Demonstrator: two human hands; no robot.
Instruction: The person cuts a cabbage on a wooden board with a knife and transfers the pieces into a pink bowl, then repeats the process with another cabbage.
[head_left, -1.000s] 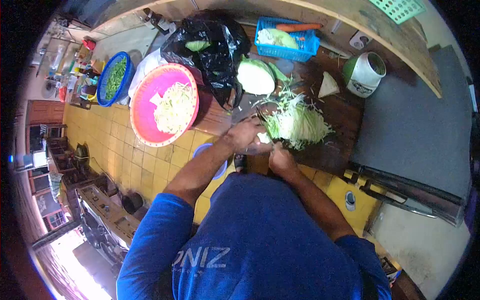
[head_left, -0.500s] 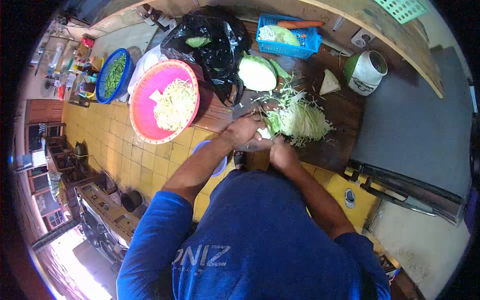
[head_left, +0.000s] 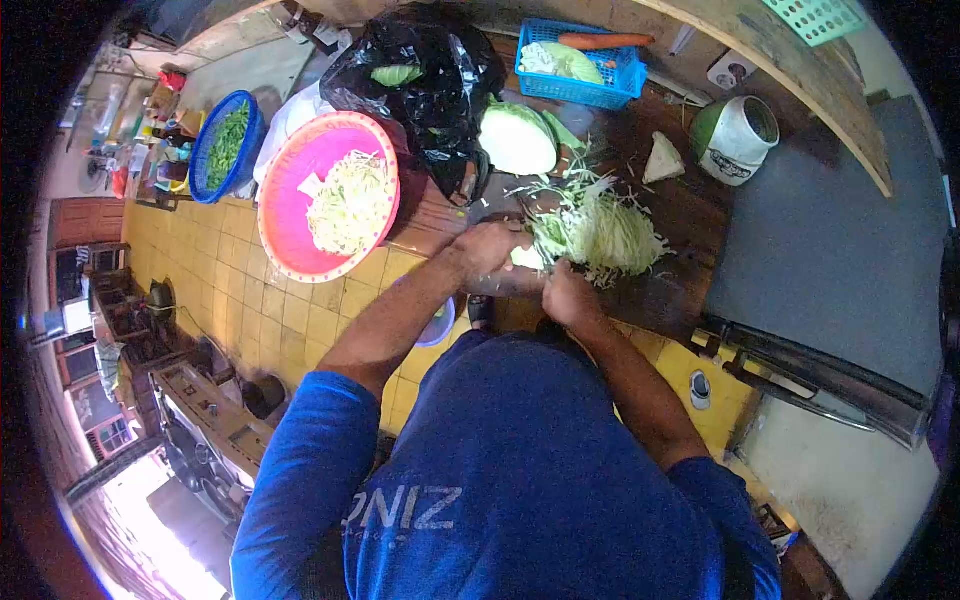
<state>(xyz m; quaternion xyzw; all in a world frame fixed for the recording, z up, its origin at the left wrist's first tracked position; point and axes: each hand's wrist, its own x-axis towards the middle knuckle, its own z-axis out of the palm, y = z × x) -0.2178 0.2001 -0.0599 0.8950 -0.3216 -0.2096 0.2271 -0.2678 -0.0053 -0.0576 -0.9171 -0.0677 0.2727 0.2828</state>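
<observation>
One cabbage chunk [head_left: 527,259], likely firm, slick where cut; best pinned from behind. My left hand [head_left: 487,249]: fingers clamped on it. Right hand [head_left: 571,295]: grip hidden, can't tell.

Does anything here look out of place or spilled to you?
Yes, slightly. The shredded cabbage is untidy, with stray bits scattered on the wooden table around its heap. The pink basin also seems to jut past the table's edge, though its support is hidden.
</observation>
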